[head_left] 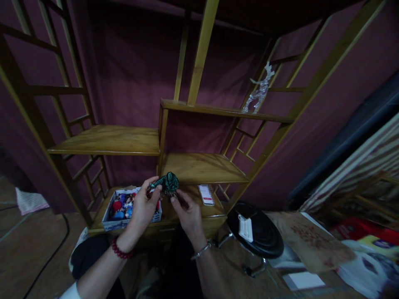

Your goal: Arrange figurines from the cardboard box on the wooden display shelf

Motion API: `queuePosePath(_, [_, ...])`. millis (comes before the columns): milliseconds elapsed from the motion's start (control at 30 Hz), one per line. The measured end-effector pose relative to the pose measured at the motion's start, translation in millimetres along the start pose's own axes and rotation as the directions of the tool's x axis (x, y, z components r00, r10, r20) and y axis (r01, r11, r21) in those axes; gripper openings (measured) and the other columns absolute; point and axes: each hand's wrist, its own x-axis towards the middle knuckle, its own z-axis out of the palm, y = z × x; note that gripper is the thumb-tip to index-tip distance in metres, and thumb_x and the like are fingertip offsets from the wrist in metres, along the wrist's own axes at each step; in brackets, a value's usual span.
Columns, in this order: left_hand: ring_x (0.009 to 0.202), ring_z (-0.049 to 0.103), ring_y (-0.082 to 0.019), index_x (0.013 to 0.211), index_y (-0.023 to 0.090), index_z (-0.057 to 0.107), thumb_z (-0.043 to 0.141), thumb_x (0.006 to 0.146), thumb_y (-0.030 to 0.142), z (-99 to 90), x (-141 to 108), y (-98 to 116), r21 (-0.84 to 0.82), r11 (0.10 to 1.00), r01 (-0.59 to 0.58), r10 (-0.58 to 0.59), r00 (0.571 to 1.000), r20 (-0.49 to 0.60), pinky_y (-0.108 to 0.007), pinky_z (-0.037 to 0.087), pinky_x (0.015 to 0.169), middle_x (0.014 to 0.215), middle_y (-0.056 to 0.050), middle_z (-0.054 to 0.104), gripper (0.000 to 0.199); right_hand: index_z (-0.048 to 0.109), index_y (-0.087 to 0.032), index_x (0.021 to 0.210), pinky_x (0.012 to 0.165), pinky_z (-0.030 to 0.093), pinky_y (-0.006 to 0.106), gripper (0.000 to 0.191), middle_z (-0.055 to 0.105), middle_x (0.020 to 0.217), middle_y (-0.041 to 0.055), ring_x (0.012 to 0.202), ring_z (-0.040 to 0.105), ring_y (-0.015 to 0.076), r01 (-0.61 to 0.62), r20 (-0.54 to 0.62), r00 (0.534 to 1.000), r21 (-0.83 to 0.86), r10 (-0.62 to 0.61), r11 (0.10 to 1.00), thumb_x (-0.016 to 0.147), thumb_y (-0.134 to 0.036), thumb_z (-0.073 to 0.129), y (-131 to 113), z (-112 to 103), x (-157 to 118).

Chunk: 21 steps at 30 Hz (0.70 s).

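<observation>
Both hands hold a dark green, shiny, gathered fabric piece [171, 181] in front of the shelf; its lower part looks darker and possibly metallic, too small to make out. My left hand [146, 206], below a dark red bead bracelet, pinches its left end between thumb and fingers. On its lower right side, the thumb and fingers of my right hand [188, 213] close on the edge. Just left of and behind my left hand sits a white patterned box [114, 224] filled with small colourful items, red, blue and white, whose kind I cannot tell.
A wooden display shelf [124, 139] fills the view ahead. On its low board lies a phone-like white and red item [206, 195]. A clear deer figure [260, 91] stands higher up. To the right is a black round stool [264, 232] with a white item [245, 228] on it.
</observation>
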Motion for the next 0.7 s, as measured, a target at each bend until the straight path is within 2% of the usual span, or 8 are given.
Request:
queuePosePath(200, [0.077, 0.059, -0.013, 0.107, 0.015, 0.051, 0.052, 0.075, 0.035, 4.3, 2, 3, -0.102, 0.995, -0.006, 0.018, 0.992, 0.123, -0.026, 0.049, 0.07, 0.096, -0.006, 0.063, 0.038, 0.067, -0.023, 0.093, 0.077, 0.048, 0.032, 0.027, 0.068, 0.091, 0.0025, 0.084, 0.061, 0.0205, 0.012, -0.034, 0.999, -0.018, -0.013, 1.0, 0.068, -0.031, 0.064, -4, -5, 1])
queuePosePath(333, [0.085, 0.059, -0.015, 0.101, 0.014, 0.056, 0.049, 0.077, 0.036, 6.3, 2, 3, -0.119, 0.993, 0.007, 0.014, 0.984, 0.176, -0.029, 0.047, 0.077, 0.096, -0.006, 0.064, 0.033, 0.067, -0.022, 0.092, 0.078, 0.048, 0.032, 0.025, 0.068, 0.091, 0.0027, 0.085, 0.061, 0.0206, 0.015, -0.028, 0.999, -0.052, -0.016, 0.999, 0.07, -0.032, 0.062, -3, -9, 3])
queuePosePath(500, [0.087, 0.058, -0.018, 0.098, 0.014, 0.061, 0.05, 0.076, 0.038, 7.2, 2, 15, -0.051, 0.996, 0.077, -0.063, 0.973, 0.222, -0.03, 0.047, 0.077, 0.09, -0.005, 0.065, 0.034, 0.066, -0.018, 0.094, 0.072, 0.05, 0.031, 0.029, 0.068, 0.09, 0.0049, 0.081, 0.062, 0.0203, 0.0, -0.021, 1.0, -0.08, -0.002, 0.997, 0.071, -0.036, 0.06, 3, -14, 7])
queuePosePath(700, [0.085, 0.059, -0.018, 0.104, 0.014, 0.059, 0.054, 0.074, 0.038, 7.8, 1, 30, -0.129, 0.976, 0.178, -0.133, 0.944, 0.303, -0.03, 0.048, 0.077, 0.097, -0.007, 0.064, 0.04, 0.066, -0.017, 0.094, 0.069, 0.051, 0.03, 0.031, 0.068, 0.09, 0.0059, 0.081, 0.063, 0.0204, -0.031, -0.026, 0.999, -0.022, 0.03, 0.999, 0.072, -0.038, 0.058, 1, -17, 9])
